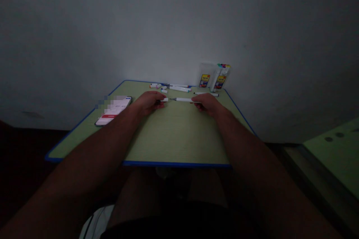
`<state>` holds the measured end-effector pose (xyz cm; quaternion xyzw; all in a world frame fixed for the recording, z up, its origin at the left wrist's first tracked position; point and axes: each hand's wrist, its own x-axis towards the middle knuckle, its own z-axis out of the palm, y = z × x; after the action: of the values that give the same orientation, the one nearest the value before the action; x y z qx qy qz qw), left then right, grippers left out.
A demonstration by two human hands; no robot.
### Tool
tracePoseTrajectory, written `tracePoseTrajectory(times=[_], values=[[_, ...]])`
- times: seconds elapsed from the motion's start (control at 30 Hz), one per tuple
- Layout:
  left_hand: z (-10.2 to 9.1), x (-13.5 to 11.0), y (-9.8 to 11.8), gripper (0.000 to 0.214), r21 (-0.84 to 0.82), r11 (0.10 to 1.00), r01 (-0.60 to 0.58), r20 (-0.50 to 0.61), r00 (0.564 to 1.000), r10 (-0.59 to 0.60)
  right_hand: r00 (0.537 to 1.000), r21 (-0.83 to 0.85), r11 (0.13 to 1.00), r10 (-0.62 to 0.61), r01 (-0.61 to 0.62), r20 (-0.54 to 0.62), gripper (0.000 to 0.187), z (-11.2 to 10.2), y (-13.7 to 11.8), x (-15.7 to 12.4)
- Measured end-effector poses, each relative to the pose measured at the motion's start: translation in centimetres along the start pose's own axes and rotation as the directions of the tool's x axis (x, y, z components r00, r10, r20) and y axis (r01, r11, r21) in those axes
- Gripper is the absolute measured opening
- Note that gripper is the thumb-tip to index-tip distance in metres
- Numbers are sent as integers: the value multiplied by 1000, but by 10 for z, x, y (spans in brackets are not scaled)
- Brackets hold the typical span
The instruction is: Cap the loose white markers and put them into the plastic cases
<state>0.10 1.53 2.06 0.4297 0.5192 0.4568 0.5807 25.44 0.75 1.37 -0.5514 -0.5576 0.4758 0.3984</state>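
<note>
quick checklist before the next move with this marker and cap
1. Left hand grips the cap: ok
2. Right hand grips the marker: ok
3. Tip uncovered, pointing toward the cap: ok
4. Tip exactly lined up with the cap: cannot tell, too small and dim
5. Loose markers out from between the hands: ok, they lie farther back
6. Phone untouched by the left forearm: cannot tell

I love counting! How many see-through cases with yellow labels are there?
2. The left case is at the back right of the table; the right case, with colorful tops in it, is beside it.
</note>
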Motion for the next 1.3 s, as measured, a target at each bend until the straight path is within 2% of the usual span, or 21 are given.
tracePoseTrajectory(times=[0.2, 0.47, 1.03, 1.3], values=[[2, -2, 0, 15, 11, 1000, -3, 28, 1000, 3, 1000, -69, 997, -20, 21, 17, 24, 3, -6, -7], [2, -1, -4, 14, 14, 999, -29, 101, 995, 27, 999, -80, 997, -1, 4, 40, 20, 6, -10, -9], [8, -6, -3, 18, 25, 999, -31, 109, 994, 28, 998, -118, 993, 14, -7, 58, 26, 9, -11, -13], [7, -4, -4, 18, 23, 999, -27, 112, 993, 24, 997, -138, 990, -12, 22, 75, 26, 6, -3, -6]])
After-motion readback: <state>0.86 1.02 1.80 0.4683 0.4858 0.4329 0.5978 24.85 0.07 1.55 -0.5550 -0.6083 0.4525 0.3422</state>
